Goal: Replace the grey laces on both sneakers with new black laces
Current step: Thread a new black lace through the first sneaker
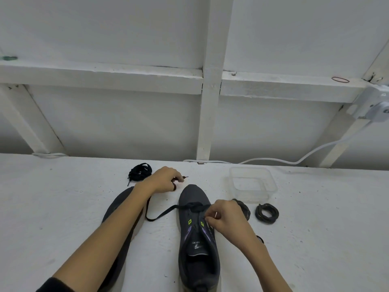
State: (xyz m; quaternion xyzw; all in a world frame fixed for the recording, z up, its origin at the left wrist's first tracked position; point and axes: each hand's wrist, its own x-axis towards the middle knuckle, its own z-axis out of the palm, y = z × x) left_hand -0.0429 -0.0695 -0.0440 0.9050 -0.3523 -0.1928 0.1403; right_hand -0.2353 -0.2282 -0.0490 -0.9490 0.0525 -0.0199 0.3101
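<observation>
Currently: black lace point(160, 216) looks limp and light, threaded at the sneaker point(197, 241) toe.
Tips pinched, one in left hand point(166, 179), other in right hand point(223, 218); stiff tips judged the best hold.

Right-hand sneaker point(197, 239): dark grey, upright on the counter point(315, 239), toe pointing away.
Left-hand sneaker point(117, 209): dark, alongside, partly hidden.
Black lace point(160, 214): through the front eyelets, looping leftward.
Spare black lace point(140, 171): bundled beyond.
Grey laces point(267, 213): coiled at right.

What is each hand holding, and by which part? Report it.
The left hand pinches the black lace near one tip; the right hand pinches its other end near the tip, over the sneaker being laced.
</observation>
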